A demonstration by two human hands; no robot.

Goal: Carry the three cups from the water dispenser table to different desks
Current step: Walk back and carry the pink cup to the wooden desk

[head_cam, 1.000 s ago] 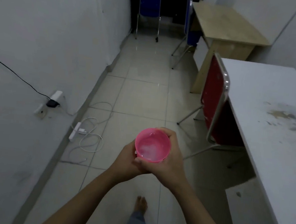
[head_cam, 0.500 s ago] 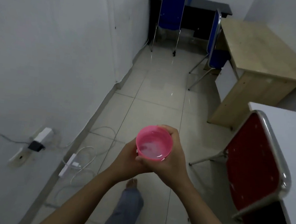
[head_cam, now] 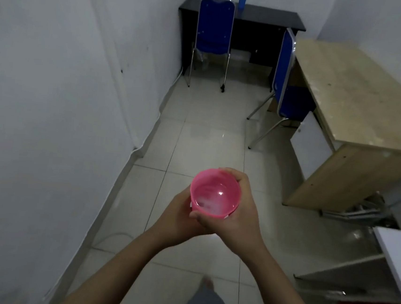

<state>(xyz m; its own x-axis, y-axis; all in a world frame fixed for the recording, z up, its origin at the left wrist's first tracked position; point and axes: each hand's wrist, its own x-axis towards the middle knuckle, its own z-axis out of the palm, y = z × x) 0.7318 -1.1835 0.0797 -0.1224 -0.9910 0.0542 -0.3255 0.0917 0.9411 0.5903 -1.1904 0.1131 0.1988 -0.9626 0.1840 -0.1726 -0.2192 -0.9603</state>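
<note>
Both the left hand (head_cam: 179,213) and the right hand (head_cam: 240,212) press around the pink cup (head_cam: 215,193), which looks light, stiff plastic holding water, best gripped by its sides.

There is just one camera, so no second view shares anything with it. It sits up high on the person's head and looks forward and down. The two arms reach out from the bottom edge, and the floor (head_cam: 210,138) lies far below. The wall (head_cam: 41,87) is close on the left. The black desk (head_cam: 256,15) is far off at the top — the wooden desk (head_cam: 361,98) is nearer, on the right.
</note>
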